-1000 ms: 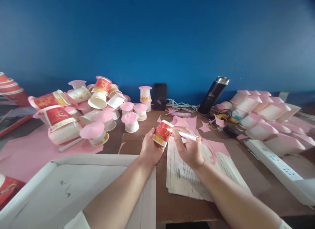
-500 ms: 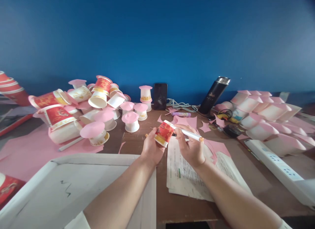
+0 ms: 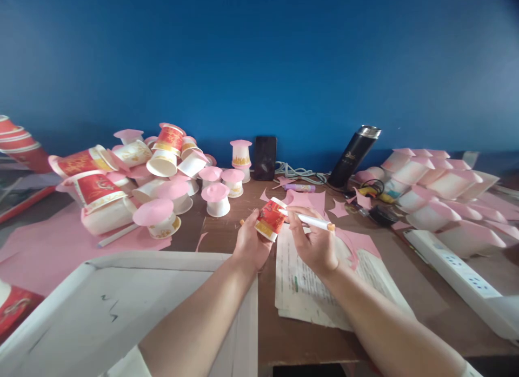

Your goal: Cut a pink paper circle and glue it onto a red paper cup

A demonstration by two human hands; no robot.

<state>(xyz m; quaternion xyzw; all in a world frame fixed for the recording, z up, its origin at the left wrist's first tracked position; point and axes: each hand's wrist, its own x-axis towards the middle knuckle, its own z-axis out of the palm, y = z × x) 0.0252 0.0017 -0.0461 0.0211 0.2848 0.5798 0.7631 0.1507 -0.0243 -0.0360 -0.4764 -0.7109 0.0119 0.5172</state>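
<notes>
My left hand (image 3: 250, 240) is closed round a red paper cup (image 3: 271, 220) with gold print and a white rim, held tilted above the table. In my right hand (image 3: 315, 246) is a white pen (image 3: 310, 220) with an orange end, pinched between the fingers. Its tip is at the upper right of the cup; whether it touches the cup I cannot tell. Below the right hand lie printed sheets (image 3: 304, 290) and pink paper offcuts (image 3: 365, 242). To the left, paper cups topped with pink paper discs (image 3: 214, 192) stand on the table.
More pink-topped cups (image 3: 99, 190) are heaped at the left, and pink-topped pieces (image 3: 458, 182) are stacked at the right. A white box lid (image 3: 162, 260) fills the front left. A phone (image 3: 265, 158), a black flask (image 3: 353, 156) and a power strip (image 3: 458, 274) are also around.
The pen tip has shifted slightly right and down, from beside the cup's upper edge. My left hand keeps the cup nearly in place.
</notes>
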